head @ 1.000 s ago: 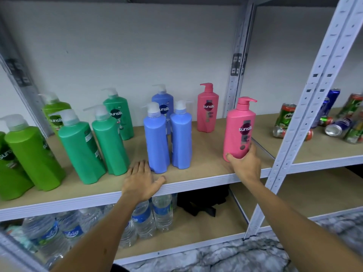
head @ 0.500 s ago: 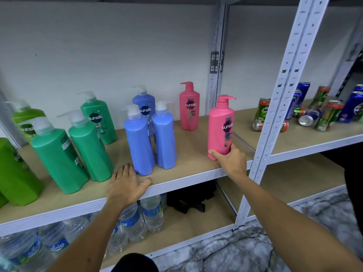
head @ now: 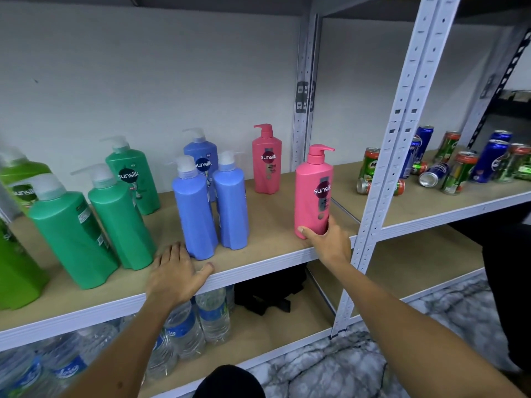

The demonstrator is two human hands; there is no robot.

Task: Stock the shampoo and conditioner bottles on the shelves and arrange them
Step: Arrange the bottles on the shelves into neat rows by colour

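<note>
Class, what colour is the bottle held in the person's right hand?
Pink, pump cap included; the head view shows the bottle gripped by the right hand.

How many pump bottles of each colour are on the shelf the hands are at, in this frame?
Light green bottles: 2, both partly cut off at the left edge
Darker green bottles: 3
Blue bottles: 3
Pink bottles: 2, the nearer one gripped low down by the right hand
Total: 10

The left hand rests flat on the shelf edge, holding nothing.

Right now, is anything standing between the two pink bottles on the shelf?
No. In the head view, only bare shelf board lies between the back pink bottle and the front pink bottle, which the right hand grips.
</note>
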